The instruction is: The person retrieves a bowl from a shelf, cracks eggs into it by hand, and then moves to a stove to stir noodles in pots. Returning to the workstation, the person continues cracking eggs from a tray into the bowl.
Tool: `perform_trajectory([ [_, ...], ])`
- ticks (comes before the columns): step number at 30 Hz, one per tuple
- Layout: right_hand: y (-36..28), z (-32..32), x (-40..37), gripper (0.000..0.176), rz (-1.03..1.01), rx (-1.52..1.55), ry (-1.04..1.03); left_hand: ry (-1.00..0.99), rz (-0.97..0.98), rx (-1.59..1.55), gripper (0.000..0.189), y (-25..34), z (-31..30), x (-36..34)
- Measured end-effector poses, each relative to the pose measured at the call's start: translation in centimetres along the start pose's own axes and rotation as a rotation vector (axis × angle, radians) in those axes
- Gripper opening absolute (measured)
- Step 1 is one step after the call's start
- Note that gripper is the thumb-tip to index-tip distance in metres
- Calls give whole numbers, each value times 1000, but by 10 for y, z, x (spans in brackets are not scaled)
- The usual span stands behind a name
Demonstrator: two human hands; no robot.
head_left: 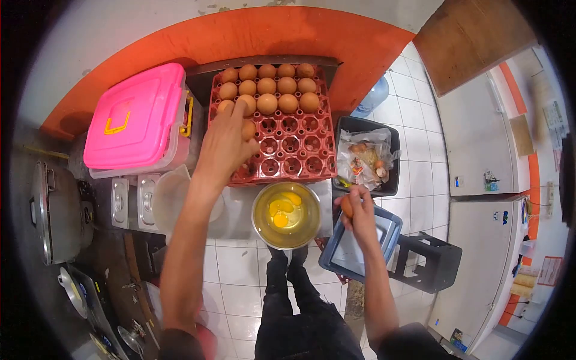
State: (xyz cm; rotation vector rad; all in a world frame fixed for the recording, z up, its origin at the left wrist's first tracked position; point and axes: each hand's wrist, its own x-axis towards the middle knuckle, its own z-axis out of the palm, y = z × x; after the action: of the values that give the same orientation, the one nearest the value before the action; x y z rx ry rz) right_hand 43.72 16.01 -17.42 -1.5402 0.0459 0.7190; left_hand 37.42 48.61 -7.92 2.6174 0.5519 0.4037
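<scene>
My left hand (228,141) reaches over the red egg tray (279,162), its thumb and fingers closed around a brown egg (248,129) at the edge of the filled rows. Several brown eggs (267,86) fill the back of the tray, and the front cups beside my hand hold none. My right hand (360,215) grips another brown egg (347,207) above the blue basin (327,261); whether it is whole or just shell, I cannot tell. Between my forearms, a metal bowl (257,225) holds several cracked egg yolks (282,210) in clear white.
A dark bin (393,183) lined with plastic holds eggshells, right of the tray. Left of it stand a pink-lidded box (141,114), a translucent tub (174,201) and metal lidded containers (120,201). A black stool (438,264) and white freezers (474,240) are at right.
</scene>
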Motion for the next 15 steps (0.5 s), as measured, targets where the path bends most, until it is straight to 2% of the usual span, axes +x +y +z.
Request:
perform_trajectory([
  [2,15,17,-8,30,-6,-23,-14,180,-64,-253,62,13,-5,-34],
  [4,37,27,-14,30,-48,-75,-23,224,-198,-806,59,13,17,-88],
  [6,42,48,-29,30,-66,-82,-5,121,-509,-1087,46,30,45,-160],
  [7,51,49,-32,35,-101,-89,-57,105,-659,-1339,42,36,71,-191],
  [8,61,55,-32,37,-265,-213,12,88,-812,-1592,39,44,98,-213],
  [10,78,70,-33,42,-603,-460,145,141,-907,-1443,37,67,132,-226],
  [11,76,77,-41,47,-510,-410,73,123,-925,-1394,37,75,142,-225],
  [14,67,79,-43,45,-241,-498,-113,106,-927,-1272,37,79,162,-225],
  [15,68,79,-41,44,-268,-442,-66,121,-901,-1242,37,73,166,-228],
])
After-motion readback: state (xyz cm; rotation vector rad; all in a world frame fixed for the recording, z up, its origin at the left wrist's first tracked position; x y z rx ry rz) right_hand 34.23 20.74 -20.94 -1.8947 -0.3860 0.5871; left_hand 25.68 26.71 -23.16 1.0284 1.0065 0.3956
